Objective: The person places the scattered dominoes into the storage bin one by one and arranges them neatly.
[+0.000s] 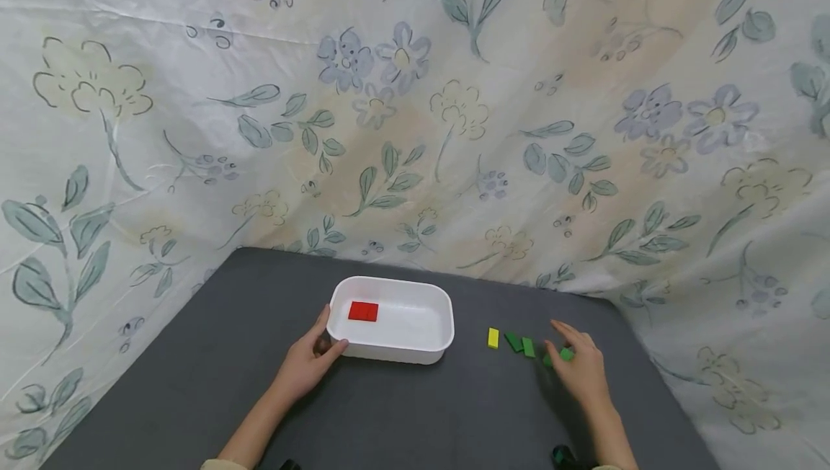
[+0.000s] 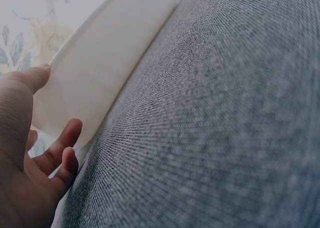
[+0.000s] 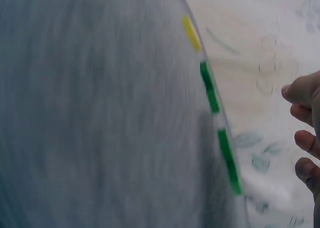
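A white rectangular plastic tray [image 1: 395, 352] rests on the grey cloth with two red blocks [image 1: 363, 311] side by side in its left part. My left hand [image 1: 305, 364] grips the tray's left end, the thumb on its front rim and the fingers around the corner. In the left wrist view, the thumb lies at the rim of the tray [image 2: 105, 57]. My right hand [image 1: 585, 367] is raised over several green blocks [image 1: 528, 347], fingers loosely bent and parted from the thumb. Nothing shows between them in the right wrist view, where the green blocks [image 3: 227, 158] lie apart from the hand.
Between the tray and the green blocks lies a yellow block [image 1: 493, 338]. The grey-covered table [image 1: 402, 419] ends at the back against a hanging floral cloth [image 1: 415, 131]. That cloth also closes off both sides.
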Demonstrator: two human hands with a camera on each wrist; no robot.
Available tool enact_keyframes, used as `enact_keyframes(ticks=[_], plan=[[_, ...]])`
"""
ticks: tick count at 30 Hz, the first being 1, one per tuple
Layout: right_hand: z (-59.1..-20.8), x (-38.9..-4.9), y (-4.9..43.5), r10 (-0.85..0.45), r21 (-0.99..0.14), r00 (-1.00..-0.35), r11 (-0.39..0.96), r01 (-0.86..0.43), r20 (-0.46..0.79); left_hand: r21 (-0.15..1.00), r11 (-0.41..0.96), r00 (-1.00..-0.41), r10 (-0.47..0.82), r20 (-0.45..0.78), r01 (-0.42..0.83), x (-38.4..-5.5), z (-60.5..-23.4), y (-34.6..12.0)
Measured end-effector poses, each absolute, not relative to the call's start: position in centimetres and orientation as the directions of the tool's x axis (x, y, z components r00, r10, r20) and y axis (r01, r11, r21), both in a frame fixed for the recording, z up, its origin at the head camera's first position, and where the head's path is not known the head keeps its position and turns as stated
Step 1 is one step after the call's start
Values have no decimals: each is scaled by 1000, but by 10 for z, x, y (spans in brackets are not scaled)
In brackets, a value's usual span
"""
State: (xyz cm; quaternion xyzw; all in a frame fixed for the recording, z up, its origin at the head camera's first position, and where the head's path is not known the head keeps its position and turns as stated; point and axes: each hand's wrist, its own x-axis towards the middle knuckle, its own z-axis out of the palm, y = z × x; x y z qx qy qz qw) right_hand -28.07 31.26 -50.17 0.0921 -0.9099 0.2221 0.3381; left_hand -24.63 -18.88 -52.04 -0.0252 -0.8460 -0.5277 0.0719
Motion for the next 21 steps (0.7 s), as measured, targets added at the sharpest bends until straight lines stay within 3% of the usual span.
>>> enact_keyframes(ticks=[10,17,21], plan=[[-514,-273,361,219,-513,-887,858,-23,407,885,445,-987,-25,161,134,-252,-518,-187],[-525,-273,376,233,-558,-953,825,88,195,882,454,-987,-37,158,125,-249,-518,-189],[-530,-274,378,208,-550,-962,831,79,176,883,457,-990,-38,139,107,-249,-518,-189]])
